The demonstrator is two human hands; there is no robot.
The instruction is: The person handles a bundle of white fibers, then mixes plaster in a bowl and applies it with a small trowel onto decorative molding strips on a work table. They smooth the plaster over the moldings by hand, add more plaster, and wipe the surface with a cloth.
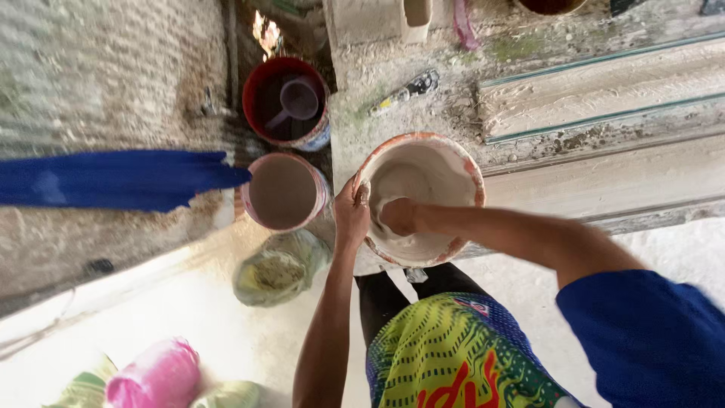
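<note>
So the person is standing at a rough, plaster-crusted workbench point(574, 170) and leaning over one big round basin point(420, 198), orange rim showing through a thick white coating. It's sitting at the front edge of the bench, right in front of them. The left hand point(351, 215) is clamping the near-left rim of the basin, fingers curled over the edge. The right hand point(398, 216) is plunged down inside it, sitting in the white paste point(411, 242) at the bottom; it's caked in the stuff and I honestly can't tell if the fingers are spread or bunched.

Counting buckets: two of them are sitting in the gap left of the bench. The nearer one is a pinkish bucket point(285, 192) holding greyish liquid, just beside the basin. Behind it is a red bucket point(286, 102) with dark water and one purple scoop point(296, 102) lying in it.

One crumpled greenish plastic bag point(278, 269) is slumping on the floor below the pink bucket. One pink bag point(155, 375) is poking in at the bottom left. One scraper point(406, 91) with a dirty handle is lying on the bench behind the basin. A blue strip point(113, 180) is crossing the left side, blurred
</note>
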